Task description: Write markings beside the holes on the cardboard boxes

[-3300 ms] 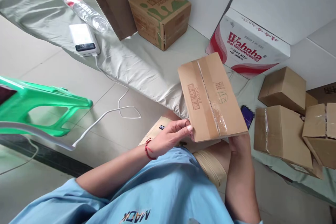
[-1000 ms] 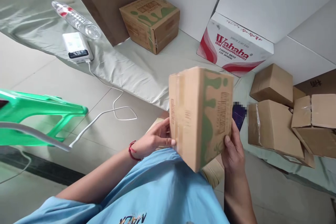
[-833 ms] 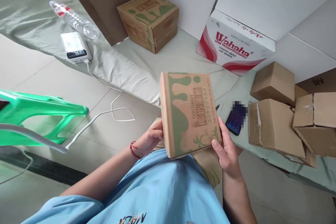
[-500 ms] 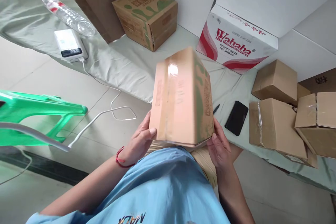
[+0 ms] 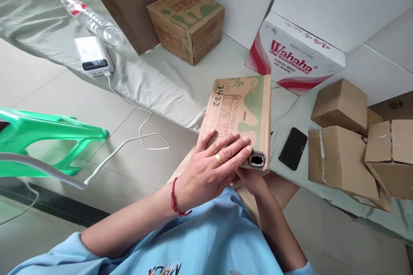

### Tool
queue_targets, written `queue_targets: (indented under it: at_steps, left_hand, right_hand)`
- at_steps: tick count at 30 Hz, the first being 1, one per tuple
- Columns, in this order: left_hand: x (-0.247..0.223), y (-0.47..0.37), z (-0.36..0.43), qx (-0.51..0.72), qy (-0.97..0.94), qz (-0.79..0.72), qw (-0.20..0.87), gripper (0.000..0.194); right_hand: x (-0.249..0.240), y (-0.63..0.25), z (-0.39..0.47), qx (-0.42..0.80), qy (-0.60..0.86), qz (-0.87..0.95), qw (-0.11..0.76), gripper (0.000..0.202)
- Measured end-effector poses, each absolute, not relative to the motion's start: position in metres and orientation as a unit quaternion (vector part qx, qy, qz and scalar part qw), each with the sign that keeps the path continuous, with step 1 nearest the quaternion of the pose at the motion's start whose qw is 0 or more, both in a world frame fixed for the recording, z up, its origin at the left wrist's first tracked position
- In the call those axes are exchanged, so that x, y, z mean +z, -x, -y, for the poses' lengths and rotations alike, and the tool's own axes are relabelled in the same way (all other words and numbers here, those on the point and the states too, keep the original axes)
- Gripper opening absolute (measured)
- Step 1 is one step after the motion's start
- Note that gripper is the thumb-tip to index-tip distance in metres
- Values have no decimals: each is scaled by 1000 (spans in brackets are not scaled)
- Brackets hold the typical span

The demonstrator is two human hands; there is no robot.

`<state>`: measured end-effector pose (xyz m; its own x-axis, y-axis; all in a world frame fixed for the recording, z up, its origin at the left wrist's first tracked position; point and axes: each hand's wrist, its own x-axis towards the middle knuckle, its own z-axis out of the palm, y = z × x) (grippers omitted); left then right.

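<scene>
A cardboard box (image 5: 248, 107) printed with green shapes, "COCONUT" and handwritten "2422" is over my lap, its printed face up. Across the near part of that face lies my left hand (image 5: 216, 161), fingers stretched out and a gold ring on one of them. A dark-edged hole shows at the box's near right corner, beside my left fingertips. My right hand (image 5: 253, 179) is at the near edge, under the box and partly behind my left hand; its fingers are mostly hidden.
On the cloth-covered surface (image 5: 167, 84) are another coconut box (image 5: 190, 21), a Wahaha carton (image 5: 295, 53), a black phone (image 5: 293, 148), several brown boxes (image 5: 338, 159), a white power bank (image 5: 93, 56) and a plastic bottle (image 5: 100, 25). A green stool (image 5: 48, 124) stands at left.
The box has been turned so its printed face is up instead of the taped one. My left hand has moved from its left side onto the top; my right hand has gone underneath.
</scene>
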<state>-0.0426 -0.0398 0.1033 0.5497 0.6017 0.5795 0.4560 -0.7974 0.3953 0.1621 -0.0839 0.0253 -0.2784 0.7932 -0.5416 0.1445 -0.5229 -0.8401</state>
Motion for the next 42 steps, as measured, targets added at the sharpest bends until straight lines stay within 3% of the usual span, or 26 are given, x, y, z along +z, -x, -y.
queue_targets:
  at_steps: [4,6,10,16,23,30,34,39,42]
  left_hand:
    - [86,60,40,343,-875,-307,149,69]
    - [80,65,37,333,-869,-322,172,71]
    - [76,60,29,326,-873,-299,204,70]
    - [79,48,23,337,-864,-307,214,56]
    - [76,78,8,337,-840,-385,183,46]
    - [89,93,12,397,-804,-419,143,38]
    - [101,78,17,406,-823,-375,130,37]
    - [122,46,5,377,-867,-295,136,21]
    - [128,25,-10,319,-896,-259,166,27]
  right_hand:
    - [47,-212,104,708,564,394,160,69]
    - [60,-240,108,685,587,398,167,68]
    - [78,-283,100,547,668,455,220,55]
    - [78,-297,55,307,738,580,160,25]
    - [73,-271,14,156,703,686,-101,38]
    - [79,-261,7,87,658,716,-216,36]
    - [84,-265,4,88,629,736,-236,35]
    - [84,-274,-4,65,620,742,-249,38]
    - [82,-278,-10,58,610,751,-246,37]
